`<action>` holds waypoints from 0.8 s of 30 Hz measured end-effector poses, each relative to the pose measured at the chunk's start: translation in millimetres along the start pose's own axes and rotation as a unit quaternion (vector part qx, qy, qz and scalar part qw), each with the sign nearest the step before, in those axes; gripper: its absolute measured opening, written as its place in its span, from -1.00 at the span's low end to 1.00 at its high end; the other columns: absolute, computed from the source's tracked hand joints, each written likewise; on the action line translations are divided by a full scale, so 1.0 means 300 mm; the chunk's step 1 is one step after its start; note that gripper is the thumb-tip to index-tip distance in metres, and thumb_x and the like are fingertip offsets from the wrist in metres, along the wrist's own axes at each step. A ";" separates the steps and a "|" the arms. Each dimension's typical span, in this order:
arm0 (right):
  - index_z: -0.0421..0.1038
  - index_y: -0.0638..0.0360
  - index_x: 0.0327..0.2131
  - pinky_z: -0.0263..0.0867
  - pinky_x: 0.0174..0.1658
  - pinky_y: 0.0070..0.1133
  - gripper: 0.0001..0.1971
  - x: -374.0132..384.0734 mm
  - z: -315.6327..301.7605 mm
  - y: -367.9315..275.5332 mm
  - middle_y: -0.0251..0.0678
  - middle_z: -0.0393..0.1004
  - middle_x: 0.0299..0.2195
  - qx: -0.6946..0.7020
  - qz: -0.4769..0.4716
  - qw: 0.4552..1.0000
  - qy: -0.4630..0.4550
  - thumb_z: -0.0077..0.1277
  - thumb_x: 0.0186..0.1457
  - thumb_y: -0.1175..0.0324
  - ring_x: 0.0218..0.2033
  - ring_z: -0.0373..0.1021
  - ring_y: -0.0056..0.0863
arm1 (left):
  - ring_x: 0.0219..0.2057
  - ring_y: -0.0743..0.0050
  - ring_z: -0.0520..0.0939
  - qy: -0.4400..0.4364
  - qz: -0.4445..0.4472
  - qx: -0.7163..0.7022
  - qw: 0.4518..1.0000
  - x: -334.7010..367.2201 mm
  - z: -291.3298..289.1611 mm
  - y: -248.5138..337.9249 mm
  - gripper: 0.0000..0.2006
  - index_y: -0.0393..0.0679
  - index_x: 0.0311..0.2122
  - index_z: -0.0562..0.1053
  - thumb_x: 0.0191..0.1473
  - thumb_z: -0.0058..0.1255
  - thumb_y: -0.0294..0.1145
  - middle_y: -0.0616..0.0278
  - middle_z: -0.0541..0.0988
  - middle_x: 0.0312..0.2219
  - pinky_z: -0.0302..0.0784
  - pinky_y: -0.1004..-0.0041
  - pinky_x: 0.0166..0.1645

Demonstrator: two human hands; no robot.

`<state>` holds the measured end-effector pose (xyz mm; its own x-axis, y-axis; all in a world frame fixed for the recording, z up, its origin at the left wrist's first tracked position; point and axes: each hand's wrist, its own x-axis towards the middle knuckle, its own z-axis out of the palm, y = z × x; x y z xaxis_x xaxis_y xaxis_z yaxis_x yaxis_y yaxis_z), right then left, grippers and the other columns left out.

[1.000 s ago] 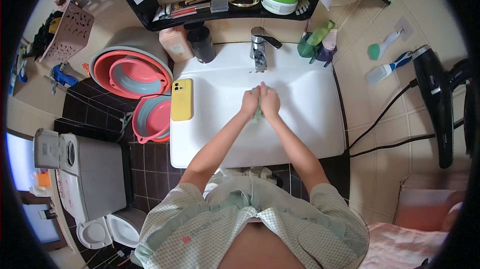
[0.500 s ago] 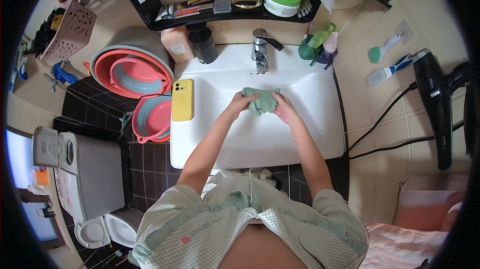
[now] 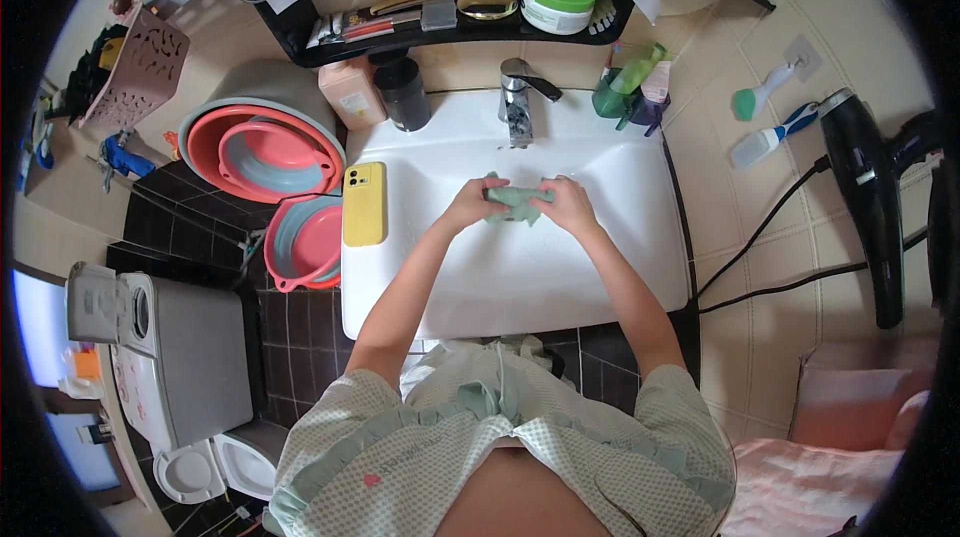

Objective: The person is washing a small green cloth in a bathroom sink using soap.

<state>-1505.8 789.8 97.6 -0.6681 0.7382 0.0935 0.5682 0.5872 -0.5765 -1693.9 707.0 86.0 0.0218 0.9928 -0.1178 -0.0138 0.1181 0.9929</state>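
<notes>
Head view: your left hand [image 3: 470, 205] and right hand [image 3: 569, 205] curl closed on opposite ends of the green cloth [image 3: 517, 201], probably keeping it spread; it's over the white sink [image 3: 510, 282], presumably so drips land there.

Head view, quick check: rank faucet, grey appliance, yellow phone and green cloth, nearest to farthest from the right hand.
1. Green cloth: in the right hand's fingers.
2. Faucet: ahead, slightly left.
3. Yellow phone: left.
4. Grey appliance: far left, lower.
</notes>
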 end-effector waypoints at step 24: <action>0.36 0.30 -0.55 0.19 -0.45 -0.40 -0.59 -0.019 0.198 -0.234 -0.02 0.35 -0.65 0.184 0.098 0.950 0.233 -0.32 0.05 0.13 -0.57 0.30 -0.10 | -0.69 0.32 0.42 0.263 -0.071 -0.008 0.962 0.049 0.145 -0.047 -0.56 -0.32 -0.62 0.38 0.03 -0.33 -0.13 0.06 0.41 -0.77 0.30 0.35 -0.52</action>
<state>-1570.4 724.8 89.4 -0.2330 0.9386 0.2543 0.3959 0.3304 -0.8568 -1649.8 719.2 71.0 -0.4845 0.8389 -0.2481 -0.0635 0.2491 0.9664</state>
